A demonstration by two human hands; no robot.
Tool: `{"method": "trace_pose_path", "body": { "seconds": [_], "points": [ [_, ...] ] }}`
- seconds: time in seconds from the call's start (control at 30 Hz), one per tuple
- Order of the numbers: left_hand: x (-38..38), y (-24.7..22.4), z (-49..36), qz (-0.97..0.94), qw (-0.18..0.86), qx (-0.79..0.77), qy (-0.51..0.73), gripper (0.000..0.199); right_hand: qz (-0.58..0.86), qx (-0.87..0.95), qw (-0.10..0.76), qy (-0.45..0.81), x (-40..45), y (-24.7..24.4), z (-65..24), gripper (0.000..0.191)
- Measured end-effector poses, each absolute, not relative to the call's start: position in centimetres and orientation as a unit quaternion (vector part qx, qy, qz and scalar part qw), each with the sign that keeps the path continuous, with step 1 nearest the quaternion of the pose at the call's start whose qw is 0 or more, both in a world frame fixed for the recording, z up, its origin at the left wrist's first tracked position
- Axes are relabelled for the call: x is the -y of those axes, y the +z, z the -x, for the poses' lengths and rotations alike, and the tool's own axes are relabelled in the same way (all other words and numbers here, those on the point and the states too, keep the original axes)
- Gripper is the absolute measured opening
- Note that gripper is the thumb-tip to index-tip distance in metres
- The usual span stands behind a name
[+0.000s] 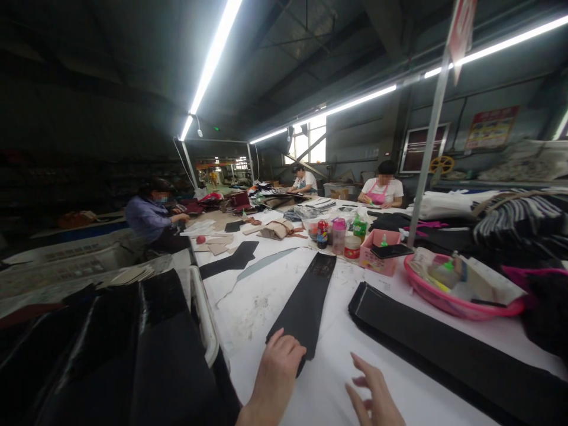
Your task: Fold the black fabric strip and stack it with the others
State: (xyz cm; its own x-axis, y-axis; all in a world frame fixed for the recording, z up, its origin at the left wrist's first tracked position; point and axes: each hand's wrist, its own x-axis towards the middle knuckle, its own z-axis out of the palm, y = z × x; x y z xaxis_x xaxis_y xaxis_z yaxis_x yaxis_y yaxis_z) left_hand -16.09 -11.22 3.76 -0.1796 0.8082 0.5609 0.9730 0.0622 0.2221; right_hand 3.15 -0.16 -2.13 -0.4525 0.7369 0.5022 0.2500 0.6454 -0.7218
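- From my remote view, the black strip (306,302) lay flat on the white tabletop (248,305), running from near centre toward the far side, left of the stack of black strips (435,337).
- I saw the left hand (281,361) with fingers curled over its near end; the thumb was hidden, so I couldn't tell whether they pinched or merely rested.
- The right hand (373,390) was empty, fingers loosely parted, near and to the right, apart from the strip.
- I judged the strip light, thin and bendable, perhaps slightly slippery, and hardly fragile.
- The near corners or long edges seemed the best hold, away from its shiny far end.
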Motion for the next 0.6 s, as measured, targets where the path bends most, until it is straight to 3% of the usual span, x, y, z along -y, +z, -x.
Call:
{"method": "trace_pose_path", "body": {
  "seconds": [0.1, 0.17, 0.27, 0.37, 0.47, 0.6],
  "points": [
    [10.8, 4.4, 15.5, 0.633, 0.172, 0.703, -0.275, 0.021, 0.286, 0.835, 0.425, 0.2, 0.4, -1.3, 0.1, 0.049],
    [10.4, 5.0, 15.1, 0.638, 0.182, 0.697, -0.271, 0.019, 0.281, 0.835, 0.43, 0.195, 0.6, -0.8, 1.9, 0.042],
    [9.7, 5.8, 14.4, 0.649, 0.202, 0.681, -0.271, 0.018, 0.281, 0.81, 0.418, 0.3, 0.6, -0.5, 3.7, 0.021],
    [9.4, 6.3, 14.1, 0.627, 0.254, 0.678, -0.287, 0.02, 0.295, 0.75, 0.396, 0.44, 0.2, -1.3, 4.1, 0.027],
    [9.4, 6.7, 14.7, 0.558, 0.291, 0.711, -0.313, 0.03, 0.325, 0.702, 0.398, 0.492, -0.3, -3.3, 3.5, 0.034],
    [9.0, 6.1, 16.5, 0.516, 0.159, 0.787, -0.298, 0.026, 0.369, 0.691, 0.367, 0.501, -0.2, -5.6, 2.7, 0.044]
  ]
}}
